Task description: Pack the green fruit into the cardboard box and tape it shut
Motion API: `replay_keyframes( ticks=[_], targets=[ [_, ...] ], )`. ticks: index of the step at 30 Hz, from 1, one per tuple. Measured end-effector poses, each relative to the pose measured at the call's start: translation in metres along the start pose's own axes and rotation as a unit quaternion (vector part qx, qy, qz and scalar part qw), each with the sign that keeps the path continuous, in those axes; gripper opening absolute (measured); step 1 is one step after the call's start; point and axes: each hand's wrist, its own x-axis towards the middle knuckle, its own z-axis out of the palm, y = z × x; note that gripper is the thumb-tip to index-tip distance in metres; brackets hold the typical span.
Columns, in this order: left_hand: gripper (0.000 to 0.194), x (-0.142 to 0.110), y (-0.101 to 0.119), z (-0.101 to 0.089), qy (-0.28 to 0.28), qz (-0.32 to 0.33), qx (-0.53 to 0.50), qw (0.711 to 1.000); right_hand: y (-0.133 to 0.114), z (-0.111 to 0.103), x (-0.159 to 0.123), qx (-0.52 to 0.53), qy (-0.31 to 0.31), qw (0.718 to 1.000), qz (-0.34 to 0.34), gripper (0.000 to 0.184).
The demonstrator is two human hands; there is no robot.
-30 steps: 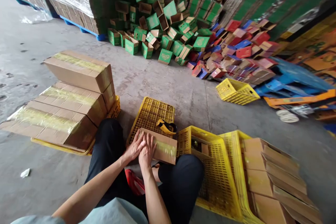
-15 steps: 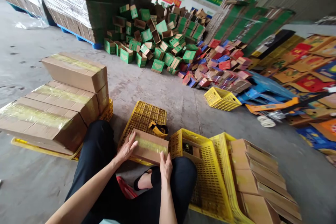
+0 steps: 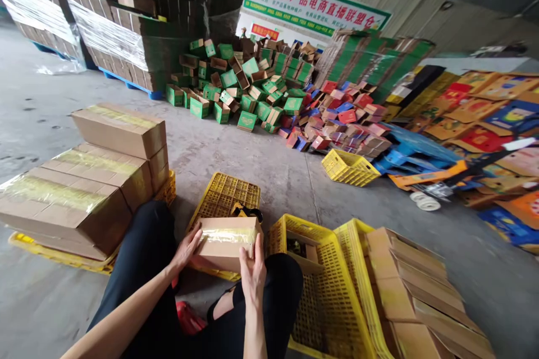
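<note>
A small brown cardboard box [image 3: 225, 261] with shiny yellowish tape along its top is held between both my hands, tilted towards me. My left hand [image 3: 188, 247] grips its left end, and my right hand [image 3: 254, 270] clasps the right end with the thumb on top. Beneath and beyond the box is an upturned yellow plastic crate [image 3: 238, 185]. On that crate rests a yellow and black tape dispenser [image 3: 248, 212], partly hidden behind the box.
Left, taped boxes [image 3: 113, 129] stack on a yellow crate [image 3: 59, 252]. To my right are a yellow crate [image 3: 341, 280] holding an open box [image 3: 309, 249] and flattened cartons [image 3: 425, 286]. Further off lie piled green boxes [image 3: 248, 90], a yellow basket [image 3: 349, 168] and a pallet jack [image 3: 429, 174].
The box has come slightly closer and turned, showing more of its front side. Both hands stay on it, shifted a little left. My view has tilted up.
</note>
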Motion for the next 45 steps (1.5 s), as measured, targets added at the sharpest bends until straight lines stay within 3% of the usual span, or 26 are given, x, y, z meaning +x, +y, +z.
replay_keyframes(
  ticks=[5, 8, 12, 16, 20, 28, 34, 40, 45],
  targets=[
    [0.092, -0.001, 0.009, -0.003, 0.013, -0.002, 0.058, 0.998, -0.028, 0.008, -0.002, -0.024, -0.016, 0.997, -0.078, 0.066],
    [0.081, -0.012, 0.036, -0.005, -0.007, 0.04, 0.064, 0.997, -0.054, 0.015, -0.001, -0.071, -0.025, 0.985, -0.155, 0.056],
    [0.07, -0.029, 0.086, -0.004, -0.049, 0.139, -0.009, 0.989, -0.091, 0.027, 0.006, -0.118, -0.062, 0.972, -0.195, 0.049],
    [0.071, -0.034, 0.112, -0.003, -0.021, 0.11, -0.01, 0.994, -0.108, 0.04, 0.022, -0.124, -0.067, 0.963, -0.231, 0.05],
    [0.07, -0.033, 0.112, -0.007, -0.007, 0.107, -0.021, 0.994, -0.113, 0.045, 0.036, -0.118, -0.071, 0.96, -0.244, 0.051],
    [0.069, -0.029, 0.118, -0.02, -0.008, 0.101, -0.034, 0.994, -0.119, 0.044, 0.046, -0.075, -0.146, 0.949, -0.268, 0.05],
    [0.064, -0.017, 0.133, -0.029, -0.045, 0.104, -0.037, 0.993, -0.097, 0.036, 0.045, -0.058, -0.13, 0.951, -0.275, 0.049],
    [0.066, 0.01, 0.144, -0.044, -0.046, 0.049, -0.058, 0.996, -0.086, 0.015, 0.046, -0.073, -0.092, 0.944, -0.309, 0.037],
    [0.071, 0.028, 0.147, -0.041, -0.072, -0.003, -0.07, 0.995, -0.087, 0.032, 0.072, -0.017, -0.084, 0.963, -0.254, 0.045]
  ],
)
